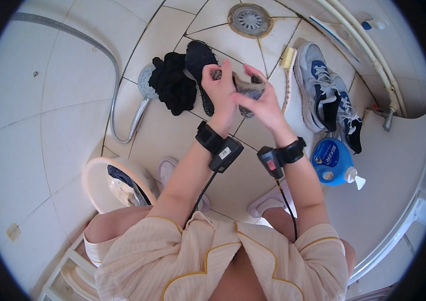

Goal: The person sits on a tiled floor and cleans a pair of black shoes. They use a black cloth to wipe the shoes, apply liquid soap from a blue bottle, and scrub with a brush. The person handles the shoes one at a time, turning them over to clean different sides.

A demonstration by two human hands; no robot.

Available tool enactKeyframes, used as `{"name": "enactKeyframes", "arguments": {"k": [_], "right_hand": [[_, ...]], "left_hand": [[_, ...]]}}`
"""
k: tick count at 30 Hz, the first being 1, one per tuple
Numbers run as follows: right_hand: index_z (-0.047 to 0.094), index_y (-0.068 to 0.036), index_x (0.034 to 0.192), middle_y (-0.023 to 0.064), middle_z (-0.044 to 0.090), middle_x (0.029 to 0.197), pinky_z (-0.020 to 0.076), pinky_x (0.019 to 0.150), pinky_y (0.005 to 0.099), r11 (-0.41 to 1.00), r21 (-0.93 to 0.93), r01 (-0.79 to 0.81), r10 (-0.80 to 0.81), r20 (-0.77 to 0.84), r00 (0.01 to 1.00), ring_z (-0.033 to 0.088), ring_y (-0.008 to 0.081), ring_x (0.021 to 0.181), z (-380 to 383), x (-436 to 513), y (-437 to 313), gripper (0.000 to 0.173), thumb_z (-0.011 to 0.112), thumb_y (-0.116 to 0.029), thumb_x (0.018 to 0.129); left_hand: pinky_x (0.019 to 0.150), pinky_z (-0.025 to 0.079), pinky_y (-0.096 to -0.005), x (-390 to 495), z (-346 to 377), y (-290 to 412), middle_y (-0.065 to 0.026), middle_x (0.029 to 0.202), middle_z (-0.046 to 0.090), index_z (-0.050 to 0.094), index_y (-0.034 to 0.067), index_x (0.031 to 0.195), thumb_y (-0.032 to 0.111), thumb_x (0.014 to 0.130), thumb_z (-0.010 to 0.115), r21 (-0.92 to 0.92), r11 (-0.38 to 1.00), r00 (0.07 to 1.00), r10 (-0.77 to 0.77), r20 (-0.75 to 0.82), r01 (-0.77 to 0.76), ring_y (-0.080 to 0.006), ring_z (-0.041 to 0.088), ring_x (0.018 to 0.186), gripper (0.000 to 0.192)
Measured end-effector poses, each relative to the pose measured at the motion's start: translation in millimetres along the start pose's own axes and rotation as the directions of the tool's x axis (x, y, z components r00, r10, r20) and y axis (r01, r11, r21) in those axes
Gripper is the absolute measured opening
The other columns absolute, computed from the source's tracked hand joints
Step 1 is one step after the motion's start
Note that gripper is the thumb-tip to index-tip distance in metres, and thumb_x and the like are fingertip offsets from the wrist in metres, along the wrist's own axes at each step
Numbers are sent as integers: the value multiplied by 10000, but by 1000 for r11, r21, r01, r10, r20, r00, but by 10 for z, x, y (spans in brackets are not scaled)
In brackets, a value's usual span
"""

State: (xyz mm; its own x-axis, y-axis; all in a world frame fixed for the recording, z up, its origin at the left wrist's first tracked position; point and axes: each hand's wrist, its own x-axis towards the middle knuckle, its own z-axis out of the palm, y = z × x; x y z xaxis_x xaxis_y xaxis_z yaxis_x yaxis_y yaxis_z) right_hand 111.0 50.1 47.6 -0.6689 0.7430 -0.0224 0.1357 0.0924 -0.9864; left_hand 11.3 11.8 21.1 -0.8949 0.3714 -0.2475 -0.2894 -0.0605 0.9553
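Both my hands hold one small, crumpled piece of grey and tan fabric (250, 87); its exact kind cannot be made out. My left hand (221, 92) grips its left part, with the index finger pointing up and the other fingers curled. On the other side, my right hand (265, 107) pinches it between thumb and fingers. Just beyond my left hand, a dark shoe insole (199, 56) lies on the tiles, partly covered by that hand. Beside the insole rests a crumpled bundle of black fabric (173, 84).
A shower head (146, 81) with its metal hose (114, 75) lies left. Right are a scrubbing brush (289, 58), two grey-and-blue sneakers (312, 71) and a blue detergent bottle (327, 177). A bucket (91, 180) holding cloth stands near my left knee. A floor drain (250, 19) is ahead.
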Motion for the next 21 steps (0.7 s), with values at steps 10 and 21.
{"name": "enactKeyframes", "arguments": {"k": [10, 21], "right_hand": [[622, 51, 820, 47, 634, 699, 469, 586, 230, 990, 106, -97, 122, -266, 956, 568, 83, 609, -33, 34, -27, 156, 677, -84, 763], [584, 44, 877, 87, 633, 737, 469, 616, 244, 994, -28, -104, 91, -286, 954, 568, 92, 673, -49, 79, 3, 258, 699, -102, 699]], "left_hand": [[498, 321, -254, 93, -37, -1, 2, 631, 460, 490, 28, 673, 235, 842, 600, -116, 942, 940, -291, 176, 314, -76, 403, 564, 289], [676, 479, -274, -167, -36, -163, -65, 883, 592, 558, 23, 951, 93, 830, 595, -349, 600, 686, -536, 492, 720, -148, 584, 779, 144]]}}
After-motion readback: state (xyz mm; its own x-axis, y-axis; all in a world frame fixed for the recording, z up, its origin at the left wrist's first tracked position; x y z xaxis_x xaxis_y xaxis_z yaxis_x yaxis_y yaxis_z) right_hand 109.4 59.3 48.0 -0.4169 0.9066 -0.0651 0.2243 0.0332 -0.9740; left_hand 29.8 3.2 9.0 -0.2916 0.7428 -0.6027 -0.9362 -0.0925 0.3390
